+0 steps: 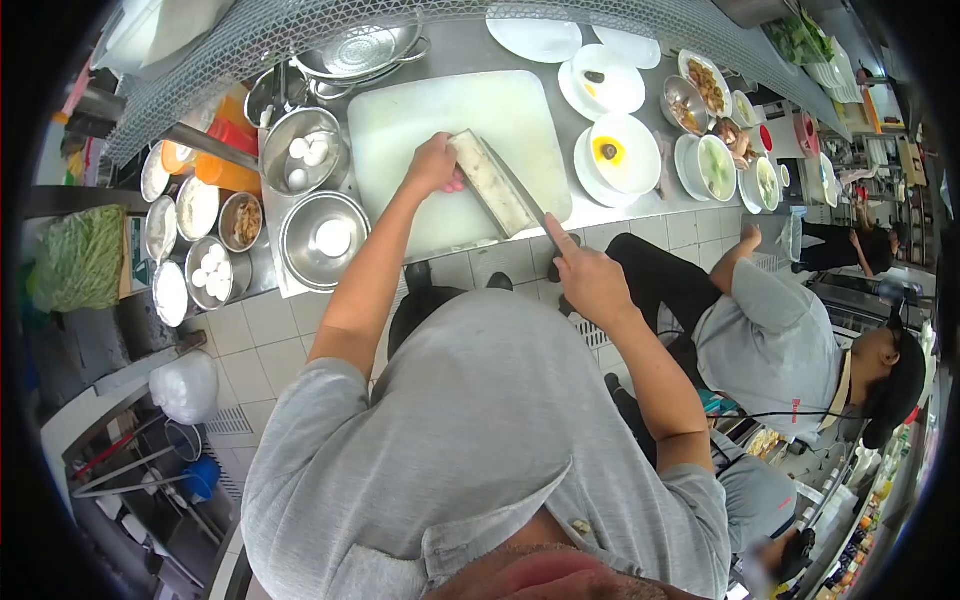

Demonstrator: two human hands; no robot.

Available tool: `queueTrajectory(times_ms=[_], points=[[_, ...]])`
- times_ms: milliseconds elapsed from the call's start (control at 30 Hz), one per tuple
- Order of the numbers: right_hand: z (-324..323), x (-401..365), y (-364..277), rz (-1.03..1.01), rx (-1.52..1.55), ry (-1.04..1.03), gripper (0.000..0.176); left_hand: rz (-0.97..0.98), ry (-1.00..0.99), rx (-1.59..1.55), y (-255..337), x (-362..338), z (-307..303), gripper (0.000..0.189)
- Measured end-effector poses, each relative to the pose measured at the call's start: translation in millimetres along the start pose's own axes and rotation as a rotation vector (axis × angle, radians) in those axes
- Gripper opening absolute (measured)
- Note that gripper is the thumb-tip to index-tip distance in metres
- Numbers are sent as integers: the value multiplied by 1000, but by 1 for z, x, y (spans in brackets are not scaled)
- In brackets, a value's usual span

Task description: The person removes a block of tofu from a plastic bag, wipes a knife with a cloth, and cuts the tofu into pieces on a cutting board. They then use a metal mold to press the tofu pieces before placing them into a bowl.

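A long, pale, speckled rectangular block [490,188], resembling radish cake, lies slantwise on the white cutting board [400,110]. My left hand [435,165] grips its far left end, fingers curled at the side. In my right hand [592,280] is the handle of a kitchen knife [522,190]. Its blade runs lengthwise along the right side of the block, with the tip toward the far end. The near end of the block reaches close to the board's front edge.
Steel bowls [325,240] with eggs or white round pieces stand left, beside orange containers [228,172]. White bowls on plates [618,155] and filled dishes [715,165] line the right. Wire mesh [270,45] crosses above the counter. Another person [780,330] is close on my right.
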State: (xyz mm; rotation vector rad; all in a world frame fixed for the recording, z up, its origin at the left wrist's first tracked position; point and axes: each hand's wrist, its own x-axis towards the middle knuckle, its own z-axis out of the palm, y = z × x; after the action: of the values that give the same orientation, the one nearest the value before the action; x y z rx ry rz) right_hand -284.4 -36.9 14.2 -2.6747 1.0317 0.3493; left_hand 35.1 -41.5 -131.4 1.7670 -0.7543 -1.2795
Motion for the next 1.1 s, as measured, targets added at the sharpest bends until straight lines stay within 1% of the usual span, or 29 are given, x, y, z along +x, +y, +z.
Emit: queueTrajectory(times_ms=[300, 500, 700, 800, 1100], points=[[12, 1, -6, 16, -66, -30, 72, -3, -7, -8, -2, 3, 0, 44], [6, 1, -12, 32, -71, -48, 72, -9, -4, -2, 3, -3, 0, 42], [8, 2, -18, 65, -62, -54, 84, 8, -3, 5, -1, -1, 1, 40], [-3, 5, -22, 53, -34, -56, 89, 15, 6, 28, 0, -1, 1, 41], [-38, 42, -25, 17, -53, -185, 75, 79, 56, 137, 5, -4, -2, 42]])
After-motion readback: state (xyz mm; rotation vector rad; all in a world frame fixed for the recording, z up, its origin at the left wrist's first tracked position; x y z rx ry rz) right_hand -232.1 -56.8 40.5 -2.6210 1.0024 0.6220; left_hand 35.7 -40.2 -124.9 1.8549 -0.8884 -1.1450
